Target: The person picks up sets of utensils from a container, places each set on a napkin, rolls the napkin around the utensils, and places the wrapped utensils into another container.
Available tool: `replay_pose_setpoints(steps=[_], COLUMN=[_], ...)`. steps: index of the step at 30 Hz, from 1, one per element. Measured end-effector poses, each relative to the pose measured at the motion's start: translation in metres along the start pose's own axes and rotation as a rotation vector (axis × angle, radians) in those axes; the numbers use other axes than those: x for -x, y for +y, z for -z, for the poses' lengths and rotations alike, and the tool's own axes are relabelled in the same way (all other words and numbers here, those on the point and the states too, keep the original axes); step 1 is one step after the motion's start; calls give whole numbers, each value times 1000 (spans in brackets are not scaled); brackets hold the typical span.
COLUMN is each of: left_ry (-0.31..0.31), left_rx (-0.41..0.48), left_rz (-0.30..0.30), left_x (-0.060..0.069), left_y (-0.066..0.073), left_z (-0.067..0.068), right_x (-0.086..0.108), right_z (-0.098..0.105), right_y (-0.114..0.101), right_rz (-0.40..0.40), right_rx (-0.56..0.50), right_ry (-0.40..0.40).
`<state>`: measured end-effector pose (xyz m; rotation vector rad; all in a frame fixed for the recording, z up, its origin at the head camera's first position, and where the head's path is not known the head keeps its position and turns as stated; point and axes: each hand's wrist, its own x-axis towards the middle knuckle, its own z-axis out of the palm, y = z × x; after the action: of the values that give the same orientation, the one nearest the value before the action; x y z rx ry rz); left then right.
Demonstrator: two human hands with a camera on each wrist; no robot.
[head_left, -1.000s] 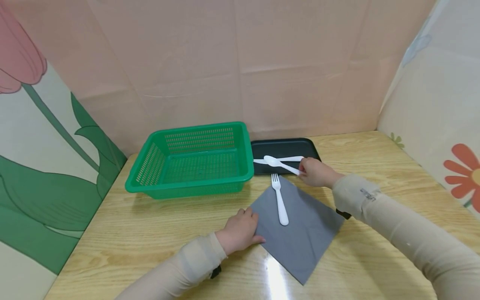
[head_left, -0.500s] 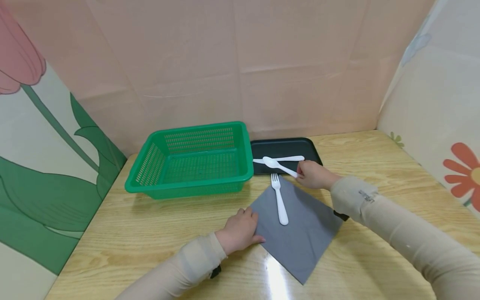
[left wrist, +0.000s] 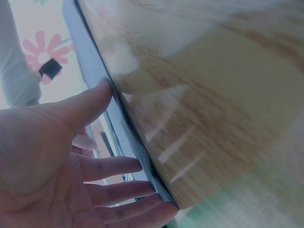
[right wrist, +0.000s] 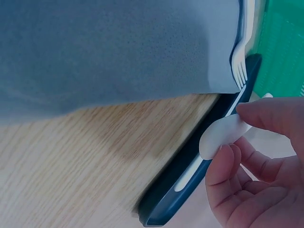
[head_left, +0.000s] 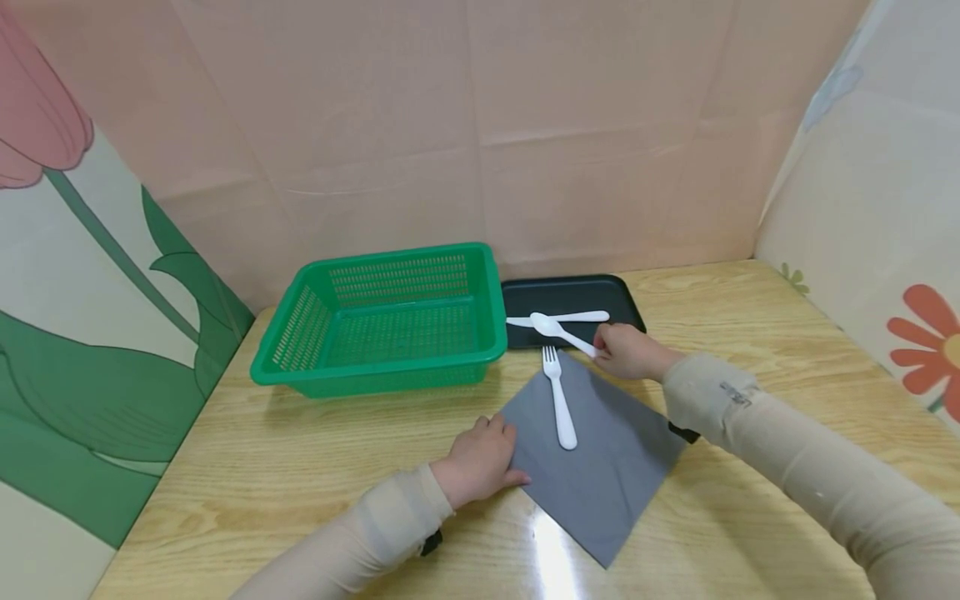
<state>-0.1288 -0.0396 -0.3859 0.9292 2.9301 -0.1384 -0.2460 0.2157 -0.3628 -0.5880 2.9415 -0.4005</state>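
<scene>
A grey napkin lies turned like a diamond on the table, with a white fork on it, tines toward the back. My left hand rests on the napkin's left corner; in the left wrist view the fingers and thumb lie straight along its edge. Above the front edge of the black tray, my right hand pinches the handle end of a white spoon, whose bowl points left. A white knife lies across the tray, partly behind the spoon.
A green basket stands at the back left, its right side against or very near the tray. Behind the table hangs a pink sheet. Patterned sheets with flowers close off the left and right sides.
My right hand, pinching the spoon, has shifted slightly toward the table's front. The left hand, napkin and fork look unmoved.
</scene>
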Motion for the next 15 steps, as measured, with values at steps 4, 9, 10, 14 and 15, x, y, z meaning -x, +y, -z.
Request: replay_pose_setpoints(steps=[4, 9, 10, 14, 15], left_ry=[-4, -4, -4, -2, -2], left_rx=[1, -2, -2, -5, -5], left_rz=[2, -1, -3, -6, -6], left_x=[0, 0, 0, 0, 0], left_y=[0, 0, 0, 0, 0], left_z=[1, 0, 0, 0, 0], right_x=[1, 4, 4, 4, 4], right_z=[2, 3, 3, 2, 1], right_y=[-3, -5, -5, -6, -6], right_rz=[-8, -20, -25, -53, -58], right_rx=[-11, -22, -26, -43, -48], right_ry=[-22, -41, -46, -61, -64])
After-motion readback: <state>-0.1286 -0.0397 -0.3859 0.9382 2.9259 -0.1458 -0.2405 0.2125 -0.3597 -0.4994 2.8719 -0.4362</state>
